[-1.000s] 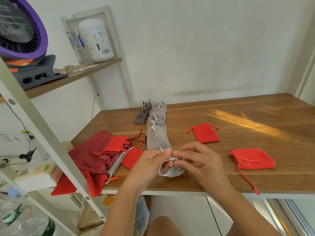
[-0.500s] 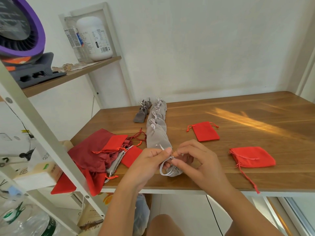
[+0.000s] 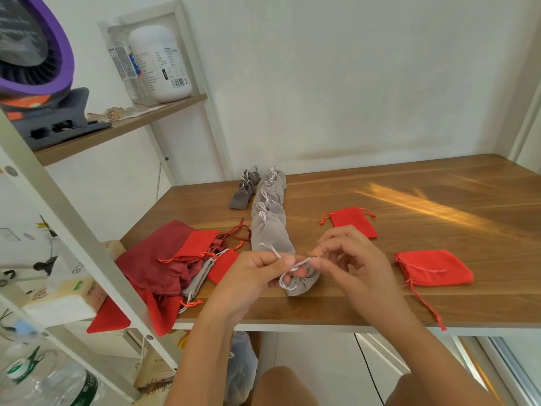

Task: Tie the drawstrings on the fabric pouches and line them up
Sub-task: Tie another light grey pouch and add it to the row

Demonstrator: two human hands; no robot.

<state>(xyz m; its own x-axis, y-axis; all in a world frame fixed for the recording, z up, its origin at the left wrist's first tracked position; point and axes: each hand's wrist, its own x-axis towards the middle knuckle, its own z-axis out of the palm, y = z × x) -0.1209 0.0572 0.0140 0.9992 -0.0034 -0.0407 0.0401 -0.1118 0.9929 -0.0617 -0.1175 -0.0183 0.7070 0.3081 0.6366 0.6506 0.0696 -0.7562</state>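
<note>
**Inspector:** State of the grip, both sides?

**Assessor:** The left hand [image 3: 254, 276] is closed in a pinch on one run of the white drawstring [image 3: 301, 262], thumb against forefinger. The right hand [image 3: 354, 265] pinches the other run, its remaining fingers loosely fanned.

**Inspector:** Any change over the last second?

**Assessor:** Yes. A second ago the fingertips of both hands met over the cord. Now the hands stand slightly apart, with a short strand stretched between them and a loop hanging below the left thumb. I judge that the knot is being drawn tight, so this tie is near its end but not confirmed finished.

**Inspector:** Location and condition of the item?

**Assessor:** The grey pouch [image 3: 306, 285] lies on the worktop [image 3: 439, 200] near the front edge, just under the hands. Its mouth is gathered into puckers. It sits at the near end of the row of grey pouches [image 3: 270, 227], touching the next one; those behind show small white bows.

**Inspector:** Outstanding work?

**Assessor:** Beside the row's far end stand the small darker grey pouches [image 3: 241, 197]. Two flat pouches lie to the right, well apart: the red pouch [image 3: 354, 222] and the larger red pouch [image 3: 436, 268], cords loose. A mixed heap of pouches [image 3: 172, 256] overhangs the left edge. In my judgement, much is still to be tied.
</note>
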